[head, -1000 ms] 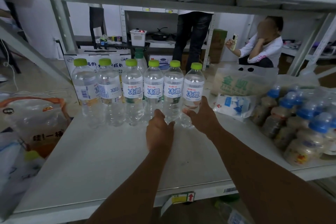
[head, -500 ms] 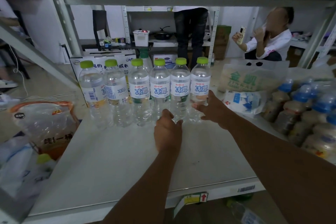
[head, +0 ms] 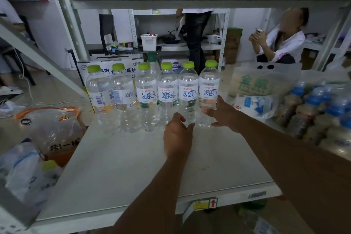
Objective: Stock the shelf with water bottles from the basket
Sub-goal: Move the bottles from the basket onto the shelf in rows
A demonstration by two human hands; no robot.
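Surf: white shelf (head: 133, 167), rack (head: 225, 34) behind | L hand (head: 177, 136) curls on 5th water bottle (head: 188, 89) base | R hand (head: 225, 114) grips 6th water bottle (head: 208, 85) | blue-cap bottles (head: 313, 112) R, snack bag (head: 51, 129) L

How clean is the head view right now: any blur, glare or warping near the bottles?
Head view: water bottles sharp, labels legible; blue-capped bottles at the right edge smeared; shelf uprights tilted by wide-angle distortion; dim, even light, no harsh glare.

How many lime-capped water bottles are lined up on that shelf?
6, in one row, left to right: first, second, third, fourth, fifth, sixth. A darker-capped bottle stands behind them; more may be hidden.
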